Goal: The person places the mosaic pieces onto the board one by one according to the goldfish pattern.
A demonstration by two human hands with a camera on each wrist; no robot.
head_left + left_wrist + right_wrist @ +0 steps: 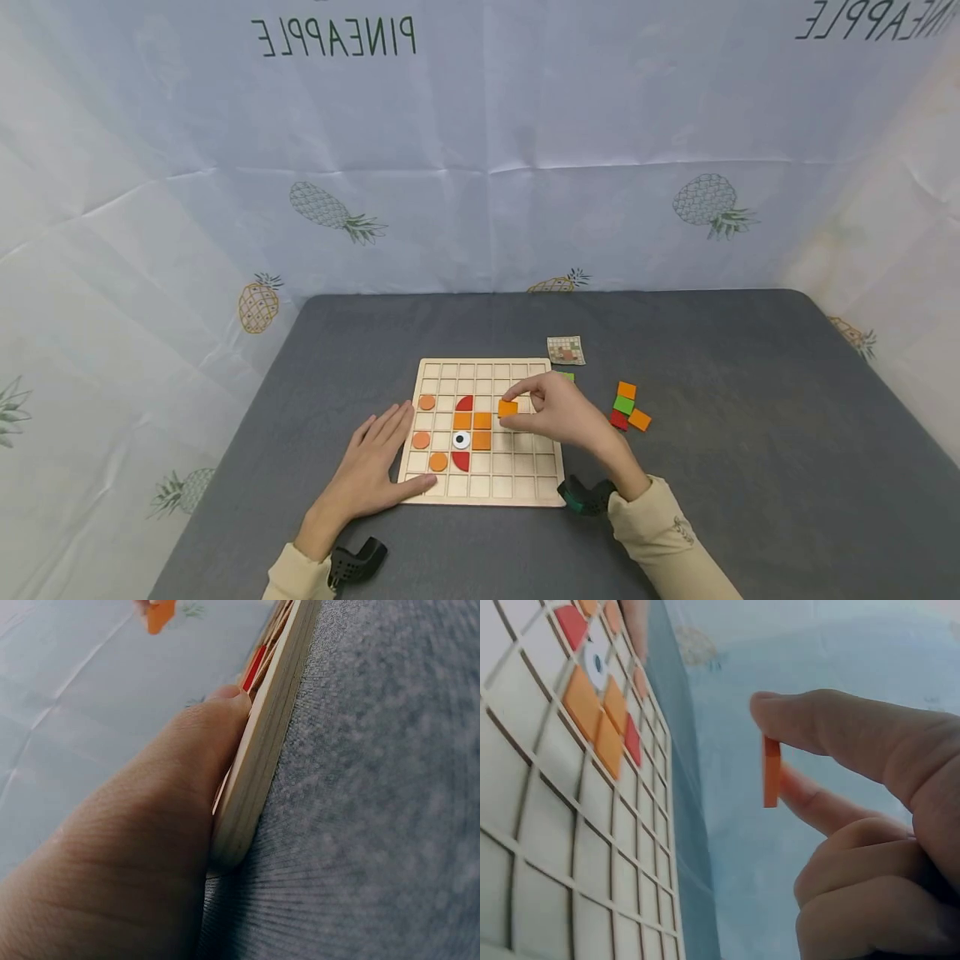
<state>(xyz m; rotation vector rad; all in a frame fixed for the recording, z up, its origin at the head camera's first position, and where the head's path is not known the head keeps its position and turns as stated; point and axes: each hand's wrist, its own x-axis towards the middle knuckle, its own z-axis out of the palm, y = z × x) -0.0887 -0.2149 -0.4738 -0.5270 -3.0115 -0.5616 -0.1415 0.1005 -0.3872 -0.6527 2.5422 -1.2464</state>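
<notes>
The right hand (562, 410) is pinching 1 thin, square orange tile (507, 408) above the pale wooden grid board (525, 486); the left hand (369, 468), fingers extended, is touching the board's left edge.

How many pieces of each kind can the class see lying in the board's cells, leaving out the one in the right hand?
Plain round discs: 3
Orange squares: 3
Red quarter-circles: 2
Black-and-white eye disc: 1
Total: 9
</notes>
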